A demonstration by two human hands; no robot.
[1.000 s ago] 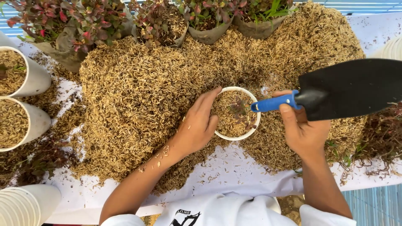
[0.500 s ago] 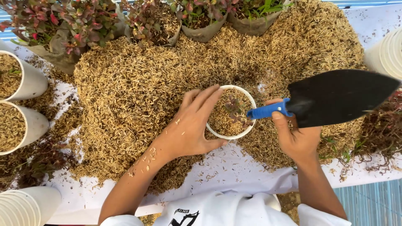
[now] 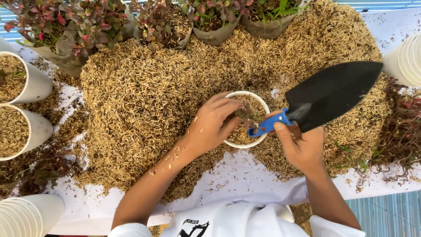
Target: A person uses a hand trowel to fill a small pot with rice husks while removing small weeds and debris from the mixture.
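A small white pot (image 3: 258, 99) filled with rice husk sits in the middle of a big husk pile (image 3: 144, 96). My left hand (image 3: 212, 123) rests over the pot's left side, its fingers pinching a small dark plant cutting (image 3: 245, 115) inside the pot. My right hand (image 3: 300, 145) grips the blue handle of a black garden trowel (image 3: 331, 94), whose blade points up and to the right, away from the pot.
Two husk-filled white pots (image 3: 37, 83) stand at the left edge. Stacks of empty white cups sit at the bottom left (image 3: 26, 215) and the right edge (image 3: 405, 59). Potted red-green plants (image 3: 83, 26) line the back. Loose reddish cuttings (image 3: 401, 131) lie at right.
My left hand has gone from lying flat over the pot to curling its fingers into it. The trowel has tilted, its blade rising toward the upper right.
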